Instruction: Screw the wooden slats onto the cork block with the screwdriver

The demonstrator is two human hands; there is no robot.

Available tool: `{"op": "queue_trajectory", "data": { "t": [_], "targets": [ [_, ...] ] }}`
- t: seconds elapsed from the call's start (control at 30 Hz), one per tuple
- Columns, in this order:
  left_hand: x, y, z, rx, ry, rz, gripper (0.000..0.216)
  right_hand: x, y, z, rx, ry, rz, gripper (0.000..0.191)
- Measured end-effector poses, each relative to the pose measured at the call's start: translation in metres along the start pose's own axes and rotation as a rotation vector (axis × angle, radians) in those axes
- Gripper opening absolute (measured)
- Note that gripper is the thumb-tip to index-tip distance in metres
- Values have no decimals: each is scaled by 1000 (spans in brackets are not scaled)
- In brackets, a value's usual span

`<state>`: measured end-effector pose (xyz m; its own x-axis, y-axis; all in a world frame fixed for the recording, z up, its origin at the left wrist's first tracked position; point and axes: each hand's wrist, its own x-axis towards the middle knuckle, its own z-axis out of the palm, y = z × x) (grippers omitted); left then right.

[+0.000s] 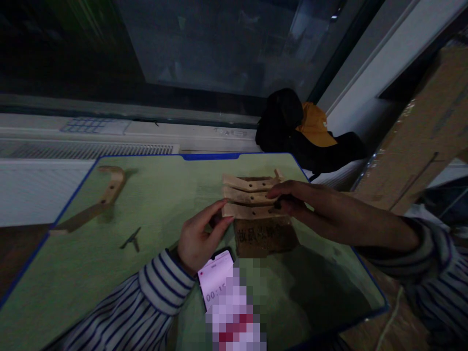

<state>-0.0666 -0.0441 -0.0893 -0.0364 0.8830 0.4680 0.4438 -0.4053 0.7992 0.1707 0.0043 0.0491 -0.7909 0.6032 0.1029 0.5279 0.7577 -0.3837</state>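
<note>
Left hand: the left hand, at the centre of the frame, pinches the left end of the front wooden piece between thumb and forefinger.
Right hand: the right hand, right of centre, is bent over the right ends of the stacked pieces; the forefinger tip touches the middle wooden piece. Whether the fingers grip anything cannot be told.
Row of pieces: the front, middle and rear wooden piece lie side by side at the centre of the frame, each angled and drilled with holes.
Support: a brown block with dark characters on its near face sits under the row.
Separate piece: a longer wooden piece, hooked at its upper end and with two holes, lies at the left of the frame; its lower end reaches the table edge.
Hardware: small dark parts lie below it, too small to identify.
Phone: a lit phone with a running-time display lies at lower centre, just beside the left wrist; its lower portion is pixelated.
Work surface: green table with blue edging.
Surroundings: yellow cap and black items at upper right; cardboard at far right.
</note>
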Motion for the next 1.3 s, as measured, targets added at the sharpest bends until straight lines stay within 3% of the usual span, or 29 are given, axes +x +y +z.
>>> {"op": "queue_trajectory", "data": {
  "t": [0.1,0.47,0.6,0.73,0.8,0.9,1.0,1.07,1.2,1.3],
  "targets": [
    [1,1,0,0,10,4,33,1,2,-2,-23,8,12,29],
    [1,1,0,26,7,38,33,-5,7,22,-247,299,107,24],
    [4,10,-6,147,26,143,35,-5,6,22,-314,287,125,24],
    [13,33,-15,193,138,270,24,-5,1,21,-383,241,125,29],
    [21,48,-15,136,55,246,13,-7,-1,19,-393,233,112,32],
    [39,69,-5,108,-265,173,24,-9,-5,15,-408,221,89,36],
    [57,84,10,200,-443,190,24,-10,-6,10,-423,218,84,39],
    [66,90,20,224,-486,202,20,-10,-5,9,-423,229,78,39],
    [76,89,32,200,-417,151,18,-10,0,10,-395,257,54,39],
    [78,82,35,201,-433,144,17,-11,0,11,-361,291,46,35]
  ]
}}
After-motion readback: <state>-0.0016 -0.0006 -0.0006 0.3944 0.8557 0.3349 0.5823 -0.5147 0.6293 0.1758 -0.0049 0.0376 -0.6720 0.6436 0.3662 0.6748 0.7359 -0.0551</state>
